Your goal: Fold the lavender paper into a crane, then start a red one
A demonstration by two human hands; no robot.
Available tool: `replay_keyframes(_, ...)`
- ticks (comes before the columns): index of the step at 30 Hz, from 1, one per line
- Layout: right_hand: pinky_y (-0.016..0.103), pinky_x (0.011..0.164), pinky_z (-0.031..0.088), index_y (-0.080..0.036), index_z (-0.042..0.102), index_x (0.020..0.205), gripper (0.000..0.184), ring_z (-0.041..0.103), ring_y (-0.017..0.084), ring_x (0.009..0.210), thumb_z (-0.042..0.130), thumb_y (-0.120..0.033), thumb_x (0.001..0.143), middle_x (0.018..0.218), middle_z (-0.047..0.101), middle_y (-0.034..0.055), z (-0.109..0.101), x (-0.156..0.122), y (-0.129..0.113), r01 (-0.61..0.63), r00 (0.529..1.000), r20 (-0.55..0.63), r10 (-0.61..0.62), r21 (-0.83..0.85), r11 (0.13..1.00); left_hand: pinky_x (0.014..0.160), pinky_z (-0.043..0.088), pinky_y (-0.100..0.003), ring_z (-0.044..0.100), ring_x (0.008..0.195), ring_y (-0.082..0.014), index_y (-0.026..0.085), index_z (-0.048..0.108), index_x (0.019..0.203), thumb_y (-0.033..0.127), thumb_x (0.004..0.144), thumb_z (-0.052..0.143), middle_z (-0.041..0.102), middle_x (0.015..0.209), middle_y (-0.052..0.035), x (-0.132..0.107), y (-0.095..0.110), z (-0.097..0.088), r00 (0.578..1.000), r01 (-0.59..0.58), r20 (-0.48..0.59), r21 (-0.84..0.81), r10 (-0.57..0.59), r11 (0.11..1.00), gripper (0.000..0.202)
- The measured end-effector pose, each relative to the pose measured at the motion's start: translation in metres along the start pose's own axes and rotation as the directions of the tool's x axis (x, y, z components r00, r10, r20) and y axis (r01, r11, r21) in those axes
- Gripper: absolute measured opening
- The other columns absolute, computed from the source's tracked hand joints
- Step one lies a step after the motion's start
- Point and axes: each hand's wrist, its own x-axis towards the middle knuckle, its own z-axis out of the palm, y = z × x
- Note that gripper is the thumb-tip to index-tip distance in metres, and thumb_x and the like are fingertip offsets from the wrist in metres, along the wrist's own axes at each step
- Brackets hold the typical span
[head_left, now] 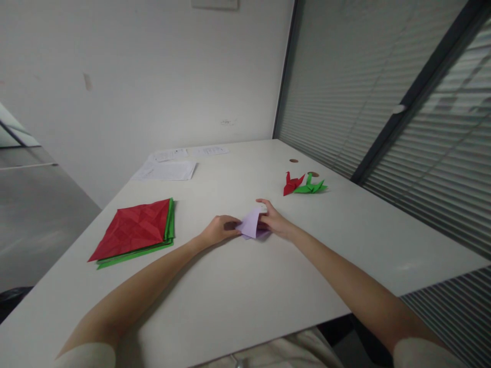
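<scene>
A small folded piece of purple origami paper (251, 223) is between my two hands, just above or on the white table (245, 286). My left hand (220, 229) pinches its left corner between thumb and fingers. On the other side, my right hand (274, 221) grips the paper's right part, with some fingers tucked behind or inside a raised flap. A small white patch shows by the right fingers; what it is I cannot make out. The lower layers of the paper are partly hidden by the flap.
To the left lies a stack of creased red and green paper sheets (141, 229). A red paper crane (293, 183) and a green paper crane (311, 186) stand at the right. Printed sheets (169, 170) lie toward the back wall. Window blinds (345, 102) border the right side.
</scene>
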Motion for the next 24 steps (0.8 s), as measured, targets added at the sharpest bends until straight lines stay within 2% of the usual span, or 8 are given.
replay_keyframes(2, 0.029, 0.061, 0.054, -0.028, 0.034, 0.116, 0.059, 0.065, 0.014, 0.058, 0.065, -0.016, 0.069, 0.068, 0.063, -0.0079, 0.0033, -0.0003, 0.0005, -0.072, 0.996, -0.043, 0.074, 0.038, 0.997, 0.086, 0.047, -0.033, 0.063, 0.091, -0.0229, 0.021, 0.071, 0.105, 0.039, 0.074, 0.072, 0.071, 0.1, -0.008, 0.0008, -0.0018, 0.0006, 0.999, -0.049, -0.001, 0.061, 0.049, 0.997, 0.036)
replay_keyframes(4, 0.03, 0.06, 0.055, -0.024, 0.042, 0.105, 0.042, 0.065, 0.015, 0.058, 0.064, -0.014, 0.07, 0.065, 0.064, -0.006, 0.0049, -0.0001, 0.0006, -0.126, 0.991, -0.049, 0.128, 0.044, 0.991, 0.089, 0.045, -0.034, 0.061, 0.094, -0.0234, 0.022, 0.07, 0.105, 0.039, 0.073, 0.074, 0.071, 0.1, -0.008, 0.0018, -0.004, 0.001, 0.995, -0.103, 0.002, 0.124, 0.103, 0.987, 0.037)
replay_keyframes(6, 0.029, 0.062, 0.056, -0.02, 0.05, 0.091, 0.028, 0.066, 0.015, 0.06, 0.065, -0.013, 0.069, 0.067, 0.067, -0.0021, 0.0054, -0.0008, 0.0002, -0.158, 0.987, 0.012, 0.158, 0.022, 0.987, 0.089, 0.044, -0.034, 0.059, 0.093, -0.0228, 0.02, 0.069, 0.106, 0.04, 0.072, 0.075, 0.07, 0.098, -0.0084, 0.0025, -0.0062, 0.0011, 0.992, -0.124, 0.017, 0.165, 0.123, 0.978, 0.04)
replay_keyframes(8, 0.029, 0.067, 0.057, -0.016, 0.056, 0.082, 0.022, 0.067, 0.015, 0.064, 0.069, -0.012, 0.065, 0.072, 0.07, 0.0024, 0.0054, -0.0029, -0.0004, -0.169, 0.98, 0.103, 0.169, -0.009, 0.986, 0.083, 0.046, -0.032, 0.059, 0.086, -0.02, 0.018, 0.068, 0.11, 0.041, 0.073, 0.073, 0.068, 0.096, -0.0086, 0.0026, -0.008, 0.001, 0.994, -0.104, 0.038, 0.177, 0.098, 0.979, 0.044)
replay_keyframes(11, 0.032, 0.076, 0.057, -0.013, 0.062, 0.081, 0.026, 0.069, 0.017, 0.071, 0.074, -0.011, 0.059, 0.082, 0.072, 0.0062, 0.0051, -0.0071, -0.0016, -0.175, 0.965, 0.199, 0.173, -0.01, 0.985, 0.07, 0.047, -0.027, 0.056, 0.073, -0.0145, 0.015, 0.065, 0.112, 0.042, 0.074, 0.073, 0.065, 0.093, -0.0071, 0.002, -0.0093, 0.0004, 0.997, -0.053, 0.061, 0.147, 0.045, 0.988, 0.048)
replay_keyframes(14, 0.035, 0.084, 0.055, -0.013, 0.065, 0.086, 0.032, 0.07, 0.019, 0.079, 0.077, -0.01, 0.056, 0.089, 0.073, 0.0073, 0.0044, -0.0091, -0.002, -0.188, 0.95, 0.257, 0.175, 0.025, 0.982, 0.066, 0.047, -0.025, 0.055, 0.069, -0.0121, 0.014, 0.065, 0.112, 0.042, 0.073, 0.073, 0.063, 0.089, -0.0052, 0.0019, -0.0096, -0.0007, 0.997, -0.032, 0.073, 0.101, 0.025, 0.994, 0.049)
replay_keyframes(20, 0.039, 0.09, 0.052, -0.012, 0.067, 0.088, 0.033, 0.069, 0.021, 0.085, 0.076, -0.009, 0.057, 0.092, 0.073, 0.0086, 0.0023, -0.0076, -0.0006, -0.22, 0.944, 0.264, 0.198, 0.057, 0.974, 0.063, 0.046, -0.024, 0.056, 0.069, -0.0116, 0.013, 0.064, 0.112, 0.043, 0.068, 0.076, 0.064, 0.098, -0.0075, 0.0043, -0.0096, -0.0031, 0.996, 0.002, 0.088, 0.05, -0.006, 0.999, 0.054)
replay_keyframes(24, 0.039, 0.092, 0.051, -0.012, 0.068, 0.087, 0.031, 0.069, 0.021, 0.088, 0.076, -0.008, 0.058, 0.092, 0.073, 0.0093, 0.0026, -0.0085, -0.0011, -0.224, 0.939, 0.282, 0.199, 0.059, 0.973, 0.063, 0.045, -0.024, 0.055, 0.067, -0.0119, 0.013, 0.064, 0.114, 0.04, 0.068, 0.076, 0.066, 0.087, -0.0048, 0.0051, -0.0088, -0.0036, 0.992, 0.06, 0.104, 0.073, -0.067, 0.996, 0.055)
